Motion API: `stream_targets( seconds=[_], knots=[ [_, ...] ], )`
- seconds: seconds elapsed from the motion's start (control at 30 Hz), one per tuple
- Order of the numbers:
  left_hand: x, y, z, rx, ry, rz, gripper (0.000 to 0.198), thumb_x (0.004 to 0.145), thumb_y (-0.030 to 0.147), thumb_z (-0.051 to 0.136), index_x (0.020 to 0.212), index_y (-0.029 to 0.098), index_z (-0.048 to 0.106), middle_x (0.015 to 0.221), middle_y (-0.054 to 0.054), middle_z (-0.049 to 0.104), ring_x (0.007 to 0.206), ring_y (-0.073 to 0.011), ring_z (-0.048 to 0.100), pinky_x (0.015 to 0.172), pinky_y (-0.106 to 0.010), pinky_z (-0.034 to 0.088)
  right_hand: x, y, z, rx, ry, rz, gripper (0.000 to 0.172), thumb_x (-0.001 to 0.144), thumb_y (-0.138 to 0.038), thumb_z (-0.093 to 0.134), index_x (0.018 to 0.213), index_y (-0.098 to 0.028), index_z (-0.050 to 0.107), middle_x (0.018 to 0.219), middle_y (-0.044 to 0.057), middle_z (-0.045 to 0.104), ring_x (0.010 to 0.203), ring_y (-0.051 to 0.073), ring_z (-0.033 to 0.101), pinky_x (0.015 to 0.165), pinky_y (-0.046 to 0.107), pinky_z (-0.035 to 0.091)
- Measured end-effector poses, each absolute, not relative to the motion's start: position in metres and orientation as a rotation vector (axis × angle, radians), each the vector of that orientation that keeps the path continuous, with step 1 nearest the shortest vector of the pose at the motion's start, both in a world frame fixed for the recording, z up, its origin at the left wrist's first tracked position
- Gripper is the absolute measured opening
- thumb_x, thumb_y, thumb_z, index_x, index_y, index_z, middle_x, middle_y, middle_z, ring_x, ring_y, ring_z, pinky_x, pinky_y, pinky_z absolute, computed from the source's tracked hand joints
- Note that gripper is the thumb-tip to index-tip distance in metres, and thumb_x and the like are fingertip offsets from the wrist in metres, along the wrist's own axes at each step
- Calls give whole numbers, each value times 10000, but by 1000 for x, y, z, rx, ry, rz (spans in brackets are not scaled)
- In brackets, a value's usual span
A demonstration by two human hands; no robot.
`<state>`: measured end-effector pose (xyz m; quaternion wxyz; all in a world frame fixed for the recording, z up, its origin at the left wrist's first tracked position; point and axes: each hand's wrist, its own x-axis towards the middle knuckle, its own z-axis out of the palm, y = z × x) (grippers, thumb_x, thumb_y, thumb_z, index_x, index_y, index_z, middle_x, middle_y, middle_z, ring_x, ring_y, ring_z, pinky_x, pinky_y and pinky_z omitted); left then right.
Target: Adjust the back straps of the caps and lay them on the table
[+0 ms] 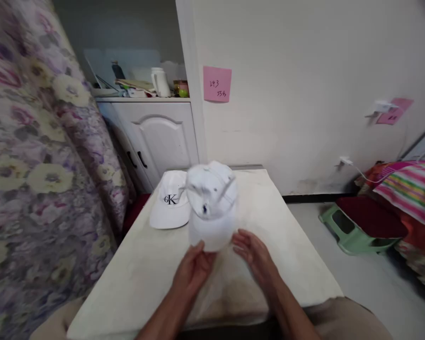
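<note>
A white cap (211, 203) with a small dark logo sits in the middle of a pale tabletop (290, 255), its brim toward me and slightly blurred. My left hand (194, 267) touches the brim's front left edge with fingers curled. My right hand (252, 252) hovers just right of the brim, fingers stretched and apart, holding nothing. A second white cap (170, 203) with black "CK" lettering lies behind and left of the first, partly hidden by it.
A flowered curtain (35, 156) hangs along the left. Behind the table stand a white cabinet (159, 137) and a wall with a pink note (217, 84). A green stool (354, 231) and striped bedding (406, 189) are at the right.
</note>
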<state>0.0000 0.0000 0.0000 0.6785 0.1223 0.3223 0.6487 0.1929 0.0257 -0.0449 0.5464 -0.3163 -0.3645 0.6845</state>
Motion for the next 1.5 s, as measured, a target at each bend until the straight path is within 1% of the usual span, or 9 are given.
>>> stream_targets(
  seconds=[0.07,0.27,0.43,0.67,0.77,0.9,1.1,1.33,1.5],
  knots=[
    [18,-28,-22,255,745,1339,457,801,115,671,1238,239,624,1090,-36,773,1209,-250,627,1040,-351,513,207,31,-36,-600,-646,1677,521,832,-633,620,1141,-216,665,1234,106,698,1130,243,658,993,399,505],
    [42,-76,-52,231,737,1118,319,697,277,821,997,282,710,1228,-35,720,1315,-317,524,1071,-424,477,231,37,-36,-672,-392,1613,293,873,-458,626,1051,-245,717,1094,44,767,1164,265,655,985,450,537],
    [36,-68,-42,170,624,1025,382,756,444,771,1068,233,712,1277,-55,693,1319,-306,523,1052,-386,488,232,33,-31,-631,-316,1700,293,868,-390,620,1064,-202,729,1068,65,778,1153,291,664,985,476,539],
    [22,-39,-32,183,516,1024,351,972,390,524,1043,90,694,974,-133,777,1046,-274,708,957,-367,522,238,15,-26,-501,-366,1855,213,709,-354,770,842,-188,754,843,72,804,1094,315,693,1020,476,507],
    [21,-28,-21,215,534,1058,288,951,372,577,959,117,711,869,-83,782,912,-238,739,900,-323,538,239,8,-21,-504,-406,1902,265,726,-422,752,864,-196,756,870,75,803,1138,315,670,1025,480,503],
    [23,-17,3,287,622,1139,275,888,361,663,1018,126,723,904,-83,784,944,-273,724,930,-365,526,236,5,-16,-531,-429,1892,368,740,-488,748,963,-195,744,951,91,795,1171,322,649,1023,500,503],
    [24,8,32,548,760,1204,346,827,342,727,1094,123,704,899,-92,778,855,-268,728,852,-373,553,242,22,-12,-534,-422,1703,311,688,-431,815,898,-211,747,935,67,795,1112,313,676,1002,485,522],
    [10,62,114,1055,858,1577,501,751,598,724,955,142,675,778,-37,721,716,-204,667,681,-286,518,262,57,57,-436,-888,1483,373,676,-390,810,1006,-251,703,907,44,766,1000,290,690,903,428,532],
    [-12,58,103,1509,1070,1385,395,782,550,685,743,164,613,626,46,560,572,-119,482,543,-214,372,284,63,53,-562,-1309,1480,256,714,-329,790,917,-214,683,802,20,704,784,216,651,781,342,495]
  ],
)
